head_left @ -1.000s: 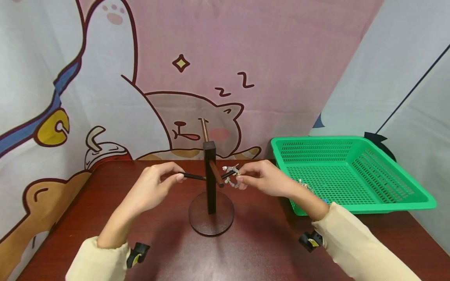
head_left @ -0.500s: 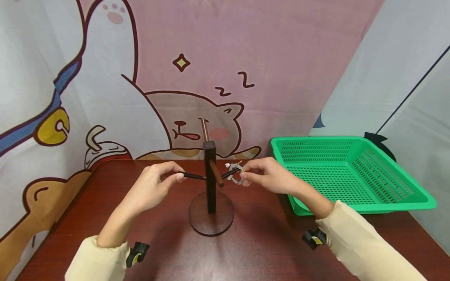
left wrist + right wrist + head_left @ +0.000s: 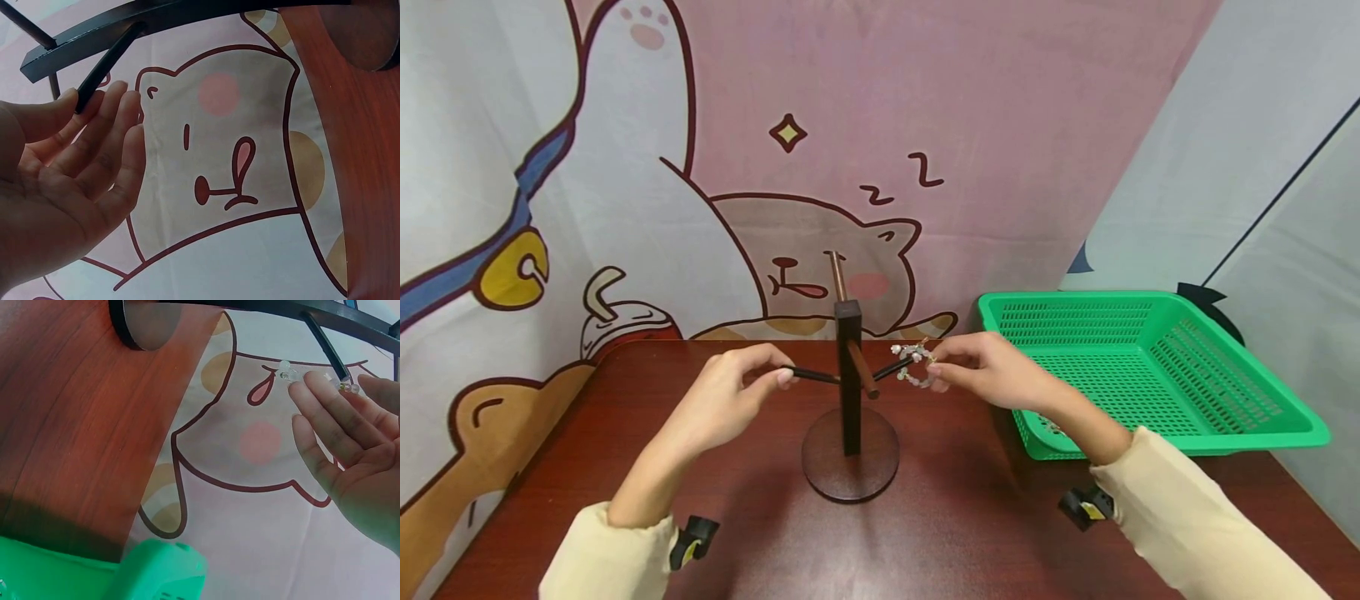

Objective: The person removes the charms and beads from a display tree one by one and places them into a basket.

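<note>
A dark wooden stand [image 3: 848,375] with several pegs rises from a round base on the table. My left hand [image 3: 722,408] pinches the tip of its left peg [image 3: 814,376] between thumb and forefinger; the left wrist view shows the other fingers relaxed. On the opposite side, my right hand [image 3: 992,371] pinches a beaded bracelet [image 3: 916,357] with pale, clear beads and small flower shapes. The bracelet is at the tip of the right peg [image 3: 891,368]; whether it still encircles the peg I cannot tell. Fingers hide much of the bracelet [image 3: 287,372] in the right wrist view.
A green plastic basket [image 3: 1255,442] stands on the right of the reddish-brown table [image 3: 955,533], partly behind my right forearm. Something small and beaded [image 3: 1051,427] shows near its front left corner. A cartoon-printed cloth [image 3: 1000,125] hangs behind the table.
My right hand has moved to the right with the bracelet, outward along the right peg to its tip. The left hand keeps its pinch on the left peg, and the stand has stayed put.
</note>
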Motion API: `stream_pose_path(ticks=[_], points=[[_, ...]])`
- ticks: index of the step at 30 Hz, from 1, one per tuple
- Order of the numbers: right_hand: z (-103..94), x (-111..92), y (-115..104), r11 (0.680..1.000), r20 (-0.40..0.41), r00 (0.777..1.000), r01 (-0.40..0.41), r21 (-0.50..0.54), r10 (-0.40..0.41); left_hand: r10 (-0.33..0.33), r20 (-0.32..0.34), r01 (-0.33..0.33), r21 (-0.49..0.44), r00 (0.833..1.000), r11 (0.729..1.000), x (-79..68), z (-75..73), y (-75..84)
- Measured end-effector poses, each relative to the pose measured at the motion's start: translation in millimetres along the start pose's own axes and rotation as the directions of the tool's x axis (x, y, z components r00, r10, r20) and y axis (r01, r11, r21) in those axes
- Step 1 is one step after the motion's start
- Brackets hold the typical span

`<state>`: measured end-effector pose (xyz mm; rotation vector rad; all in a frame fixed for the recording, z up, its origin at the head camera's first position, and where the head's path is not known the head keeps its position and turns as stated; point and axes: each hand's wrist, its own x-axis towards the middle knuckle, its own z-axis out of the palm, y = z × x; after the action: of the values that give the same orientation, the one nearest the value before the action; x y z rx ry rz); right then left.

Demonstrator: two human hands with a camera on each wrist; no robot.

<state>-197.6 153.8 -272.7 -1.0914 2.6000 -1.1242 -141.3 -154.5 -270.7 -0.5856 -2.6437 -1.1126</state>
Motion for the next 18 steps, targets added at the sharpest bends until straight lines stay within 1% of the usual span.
stream_pose_path(ticks=[7, 14, 18], points=[[-7.4, -7.7, 0.9, 1.0, -0.003, 1.0, -0.01, -0.026, 0.01, 0.002, 0.001, -0.002, -0.007, 1.0, 1.0, 0.0, 0.1, -1.0], [-15.7, -18.3, 3.4, 0.999, -0.001, 0.999, -0.034, 0.003, 0.034, 0.004, 0.008, -0.004, -0.019, 1.0, 1.0, -0.4, -0.3, -0.6], [-22.0, -25.7, 5.8, 0.999, -0.019, 0.999, -0.044, -0.009, 0.043, -0.001, 0.01, 0.001, -0.023, 1.0, 1.0, -0.4, -0.8, 0.0]])
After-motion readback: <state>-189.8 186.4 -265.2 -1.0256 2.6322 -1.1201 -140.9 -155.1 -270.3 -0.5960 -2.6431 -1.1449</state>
